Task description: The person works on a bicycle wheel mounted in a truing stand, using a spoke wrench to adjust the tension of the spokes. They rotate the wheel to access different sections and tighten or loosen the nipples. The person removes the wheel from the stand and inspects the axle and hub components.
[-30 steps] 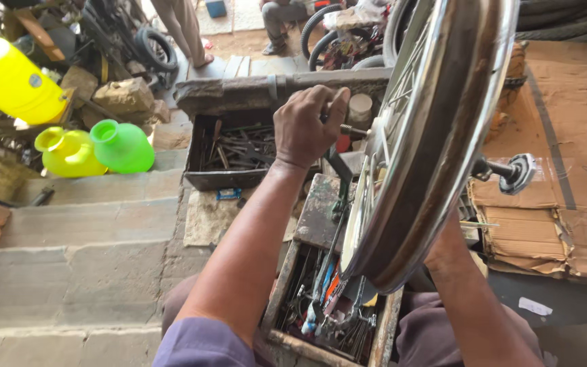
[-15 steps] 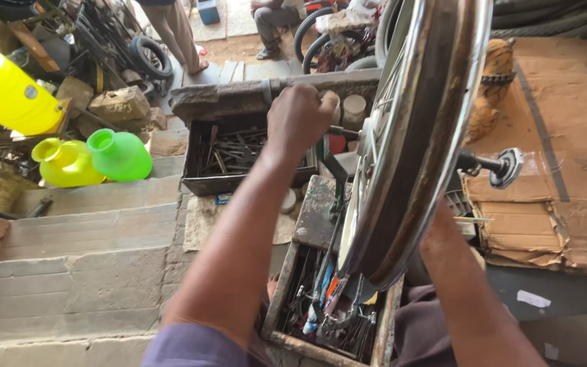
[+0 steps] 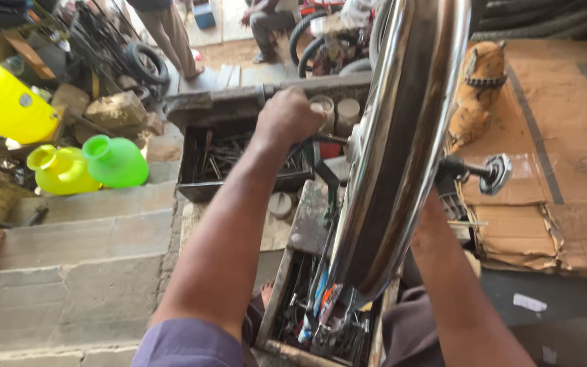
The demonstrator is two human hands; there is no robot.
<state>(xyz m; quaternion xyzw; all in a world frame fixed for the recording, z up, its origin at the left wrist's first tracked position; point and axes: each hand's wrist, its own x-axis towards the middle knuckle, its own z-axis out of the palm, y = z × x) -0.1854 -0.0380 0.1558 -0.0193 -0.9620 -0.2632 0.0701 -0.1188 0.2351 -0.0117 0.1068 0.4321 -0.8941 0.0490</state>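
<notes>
Wheel rim [image 3: 402, 149], one, stands upright; left hand [image 3: 287, 115] fingers curled shut, right hand hidden.

Flattened cardboard box [image 3: 552, 136] lies to your right, brown, with dark tape stripe running near to far across it. Its near edge is torn and frayed, layers showing. Faint round stamp sits toward its right side. Yellow jug [image 3: 5, 102] at far left carries small round grey sticker on its side. White scrap of paper [image 3: 530, 302] lies on dark ground near right, just below cardboard. You have no screens or signs in view.
</notes>
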